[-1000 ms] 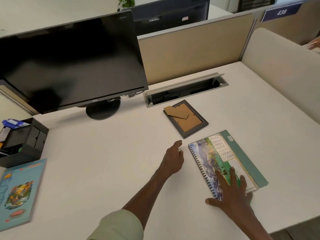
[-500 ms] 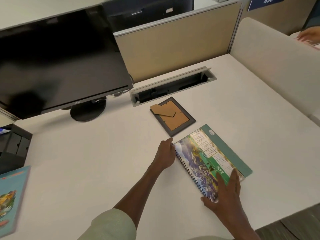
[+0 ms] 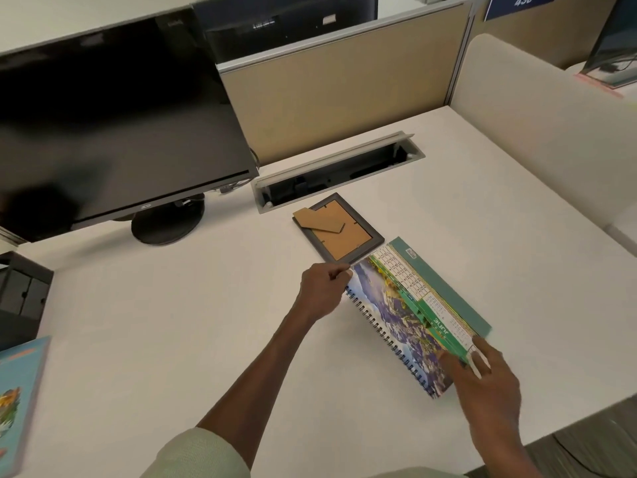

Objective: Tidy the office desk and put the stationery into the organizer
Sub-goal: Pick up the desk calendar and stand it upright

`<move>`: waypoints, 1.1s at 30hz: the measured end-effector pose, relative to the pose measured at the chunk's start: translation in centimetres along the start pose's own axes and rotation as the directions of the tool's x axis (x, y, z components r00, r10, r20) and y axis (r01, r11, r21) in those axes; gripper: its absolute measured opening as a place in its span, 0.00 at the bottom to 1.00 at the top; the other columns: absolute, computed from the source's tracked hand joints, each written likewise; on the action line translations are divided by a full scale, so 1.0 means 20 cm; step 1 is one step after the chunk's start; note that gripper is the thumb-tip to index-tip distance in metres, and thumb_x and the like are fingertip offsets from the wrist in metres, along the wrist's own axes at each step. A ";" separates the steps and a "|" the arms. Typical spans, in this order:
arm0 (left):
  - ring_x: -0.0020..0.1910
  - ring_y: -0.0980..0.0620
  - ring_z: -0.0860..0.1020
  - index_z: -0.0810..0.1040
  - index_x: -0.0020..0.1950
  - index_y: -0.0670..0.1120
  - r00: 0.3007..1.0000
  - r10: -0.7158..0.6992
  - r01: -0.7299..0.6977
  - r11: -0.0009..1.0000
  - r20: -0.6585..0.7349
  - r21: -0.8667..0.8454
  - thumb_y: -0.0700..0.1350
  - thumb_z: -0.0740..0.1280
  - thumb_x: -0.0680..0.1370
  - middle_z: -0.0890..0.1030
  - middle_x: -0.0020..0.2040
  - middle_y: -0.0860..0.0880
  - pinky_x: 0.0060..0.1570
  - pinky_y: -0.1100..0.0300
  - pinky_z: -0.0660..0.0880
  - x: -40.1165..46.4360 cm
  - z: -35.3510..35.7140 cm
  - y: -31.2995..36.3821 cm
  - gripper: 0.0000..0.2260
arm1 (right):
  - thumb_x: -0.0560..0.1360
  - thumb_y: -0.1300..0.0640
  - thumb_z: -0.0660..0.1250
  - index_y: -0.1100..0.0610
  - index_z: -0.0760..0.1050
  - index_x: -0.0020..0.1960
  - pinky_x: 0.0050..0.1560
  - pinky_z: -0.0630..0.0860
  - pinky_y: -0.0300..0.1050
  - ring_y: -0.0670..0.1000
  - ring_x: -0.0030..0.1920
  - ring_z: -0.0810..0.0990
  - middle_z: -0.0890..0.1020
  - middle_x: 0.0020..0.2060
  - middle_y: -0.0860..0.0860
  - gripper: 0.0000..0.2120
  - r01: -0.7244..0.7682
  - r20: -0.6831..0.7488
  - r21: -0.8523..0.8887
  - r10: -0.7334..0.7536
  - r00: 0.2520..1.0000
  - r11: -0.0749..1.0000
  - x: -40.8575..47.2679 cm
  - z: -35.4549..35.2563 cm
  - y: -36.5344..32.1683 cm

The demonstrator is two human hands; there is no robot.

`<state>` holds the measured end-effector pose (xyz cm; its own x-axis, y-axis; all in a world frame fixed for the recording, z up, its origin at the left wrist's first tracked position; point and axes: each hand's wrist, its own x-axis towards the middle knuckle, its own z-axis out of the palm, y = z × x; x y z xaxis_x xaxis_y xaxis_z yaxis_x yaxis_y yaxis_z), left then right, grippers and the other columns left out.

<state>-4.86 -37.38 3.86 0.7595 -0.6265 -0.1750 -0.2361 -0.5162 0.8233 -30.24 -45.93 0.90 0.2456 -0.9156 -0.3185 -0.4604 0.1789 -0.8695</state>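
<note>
Calendar (image 3: 413, 315), spiral-bound — lies flat on desk (image 3: 172, 322), mid-right, far corner just beside face-down photo frame (image 3: 339, 231). Left hand (image 3: 322, 289) pinches top spiral-side corner; right hand (image 3: 482, 374) grips near edge, thumb on pages. Hands well apart at opp. ends, prob. to lift it level w/o pages flopping. Organizer (image 3: 20, 288) sits at far left edge.
</note>
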 end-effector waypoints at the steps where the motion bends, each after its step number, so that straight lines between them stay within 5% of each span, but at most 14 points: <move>1: 0.43 0.47 0.82 0.85 0.51 0.45 1.000 -0.001 0.001 1.000 -0.007 -0.007 0.43 0.66 0.79 0.84 0.40 0.48 0.48 0.56 0.78 0.00 -0.01 0.02 0.08 | 0.69 0.56 0.76 0.50 0.72 0.67 0.43 0.74 0.36 0.49 0.54 0.78 0.78 0.62 0.54 0.28 -0.026 -0.019 0.096 0.028 0.999 0.995 0.01 -0.02 -0.04; 4: 0.43 0.45 0.82 0.85 0.49 0.45 1.000 -0.002 0.002 1.000 -0.008 -0.017 0.45 0.66 0.78 0.85 0.41 0.45 0.49 0.51 0.79 0.01 -0.03 0.07 0.08 | 0.69 0.59 0.75 0.55 0.76 0.64 0.40 0.71 0.31 0.48 0.51 0.79 0.80 0.54 0.51 0.24 -0.081 -0.042 0.283 0.097 0.994 0.956 0.05 -0.09 -0.14; 7: 0.41 0.47 0.83 0.85 0.48 0.44 1.000 -0.028 0.028 0.999 0.010 -0.046 0.48 0.67 0.78 0.85 0.40 0.46 0.49 0.49 0.80 0.03 -0.04 0.13 0.10 | 0.68 0.63 0.74 0.63 0.75 0.62 0.51 0.76 0.40 0.50 0.46 0.82 0.82 0.51 0.56 0.23 -0.171 0.050 0.488 0.168 0.985 0.856 0.08 -0.17 -0.24; 10: 0.39 0.51 0.84 0.85 0.47 0.43 0.997 -0.070 0.072 0.995 0.028 -0.074 0.50 0.68 0.77 0.85 0.39 0.47 0.49 0.51 0.81 0.05 -0.05 0.19 0.12 | 0.71 0.63 0.70 0.65 0.75 0.58 0.44 0.78 0.31 0.40 0.38 0.83 0.85 0.38 0.47 0.16 -0.222 0.172 0.512 0.154 0.973 0.830 0.10 -0.27 -0.28; 13: 0.34 0.54 0.84 0.85 0.44 0.42 0.992 -0.121 0.124 0.988 0.043 -0.086 0.50 0.69 0.76 0.85 0.36 0.48 0.42 0.56 0.81 0.10 -0.05 0.27 0.12 | 0.78 0.66 0.62 0.60 0.75 0.60 0.42 0.79 0.30 0.45 0.46 0.81 0.81 0.51 0.52 0.11 -0.291 0.286 0.515 0.159 0.945 0.806 0.17 -0.35 -0.30; 17: 0.28 0.55 0.83 0.83 0.41 0.40 0.985 -0.165 0.171 0.977 0.056 -0.126 0.51 0.71 0.74 0.84 0.32 0.47 0.25 0.67 0.74 0.17 -0.04 0.38 0.14 | 0.78 0.68 0.61 0.60 0.72 0.61 0.47 0.82 0.45 0.62 0.58 0.75 0.75 0.64 0.58 0.13 -0.342 0.324 0.511 0.192 0.926 0.789 0.34 -0.39 -0.36; 23: 0.33 0.53 0.85 0.82 0.45 0.38 0.972 -0.201 0.223 0.951 0.119 -0.214 0.51 0.71 0.75 0.85 0.34 0.46 0.36 0.63 0.81 0.27 0.01 0.48 0.15 | 0.75 0.57 0.65 0.57 0.75 0.53 0.62 0.71 0.62 0.72 0.63 0.71 0.74 0.62 0.63 0.09 -0.492 0.410 0.485 0.309 0.858 0.722 0.51 -0.44 -0.46; 28: 0.37 0.53 0.85 0.82 0.46 0.36 0.961 -0.199 0.254 0.911 0.192 -0.326 0.51 0.72 0.75 0.86 0.36 0.45 0.41 0.61 0.82 0.32 0.03 0.49 0.17 | 0.72 0.57 0.67 0.58 0.74 0.58 0.51 0.76 0.66 0.75 0.56 0.74 0.73 0.61 0.66 0.14 -0.509 0.442 0.463 0.309 0.842 0.725 0.60 -0.47 -0.48; 33: 0.38 0.49 0.84 0.81 0.43 0.33 0.986 -0.141 0.158 0.963 0.094 -0.218 0.64 0.69 0.72 0.86 0.38 0.47 0.39 0.54 0.80 0.34 0.09 0.50 0.30 | 0.72 0.57 0.68 0.60 0.74 0.57 0.47 0.80 0.61 0.68 0.56 0.77 0.75 0.59 0.63 0.14 -0.519 0.420 0.483 0.334 0.844 0.705 0.66 -0.44 -0.46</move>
<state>-3.13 -47.87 9.87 0.7246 -0.5999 -0.3391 0.0249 -0.4689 0.8829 -30.29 -62.85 8.02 0.4114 -0.5620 -0.7176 -0.0397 0.7755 -0.6301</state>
